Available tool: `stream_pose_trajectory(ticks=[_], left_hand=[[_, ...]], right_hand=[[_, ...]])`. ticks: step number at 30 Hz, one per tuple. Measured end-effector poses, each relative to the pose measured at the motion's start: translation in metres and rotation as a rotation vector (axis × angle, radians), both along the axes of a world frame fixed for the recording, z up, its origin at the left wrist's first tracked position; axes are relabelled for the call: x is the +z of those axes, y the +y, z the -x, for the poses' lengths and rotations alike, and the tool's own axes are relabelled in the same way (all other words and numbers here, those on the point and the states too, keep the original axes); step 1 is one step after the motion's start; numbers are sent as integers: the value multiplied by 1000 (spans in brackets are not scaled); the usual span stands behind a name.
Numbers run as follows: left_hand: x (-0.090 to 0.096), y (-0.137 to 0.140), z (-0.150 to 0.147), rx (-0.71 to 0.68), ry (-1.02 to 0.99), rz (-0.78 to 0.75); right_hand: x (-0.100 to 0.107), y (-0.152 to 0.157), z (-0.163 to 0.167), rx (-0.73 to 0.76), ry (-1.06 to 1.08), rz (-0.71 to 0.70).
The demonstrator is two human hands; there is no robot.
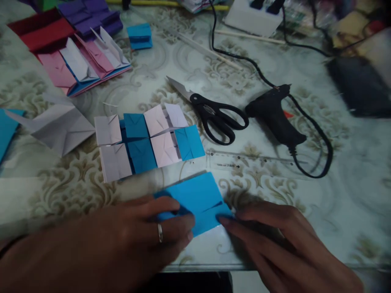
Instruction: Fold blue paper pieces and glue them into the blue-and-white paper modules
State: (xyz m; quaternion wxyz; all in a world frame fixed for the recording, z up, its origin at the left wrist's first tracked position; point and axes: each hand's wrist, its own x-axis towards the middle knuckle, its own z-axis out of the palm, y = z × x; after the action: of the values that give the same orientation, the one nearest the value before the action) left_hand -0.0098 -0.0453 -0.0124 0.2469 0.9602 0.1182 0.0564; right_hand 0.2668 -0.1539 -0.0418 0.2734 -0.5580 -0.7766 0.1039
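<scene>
One blue folded paper lies flat near the front edge of the bench, between the left hand and the right hand and touched by both. Its long axis seems to run from side to side, rising slightly away from the person toward the right, though its left end is hidden. The left hand covers that end from above, its fingers bent and close together on the paper; whether the thumb grips from beneath I cannot tell. At the opposite end, the right hand's fingertips come in from the right and appear to pinch the near right corner, where a narrow folded strip along the near side meets the short edge. That corner is the relation that matters: it sits at the right fingertips, to the right of the left ones, with the strip stretching leftward between them, so the right hand is clearly the nearer. Just beyond the paper lies a white-and-blue folded panel, with a clear ruler to its right.
</scene>
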Motion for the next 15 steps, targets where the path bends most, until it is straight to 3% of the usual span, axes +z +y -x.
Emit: stream_pose_trajectory(ticks=[5, 10, 15], left_hand=[[-7, -18, -9, 43, -66, -116], [-7, 5, -9, -148, -32, -147], [-16, 13, -5, -168, -46, -151]], right_hand=[[3, 9, 9, -55, 11, -14], [5, 13, 12, -57, 19, -34], [1, 3, 17, -76, -3, -104]])
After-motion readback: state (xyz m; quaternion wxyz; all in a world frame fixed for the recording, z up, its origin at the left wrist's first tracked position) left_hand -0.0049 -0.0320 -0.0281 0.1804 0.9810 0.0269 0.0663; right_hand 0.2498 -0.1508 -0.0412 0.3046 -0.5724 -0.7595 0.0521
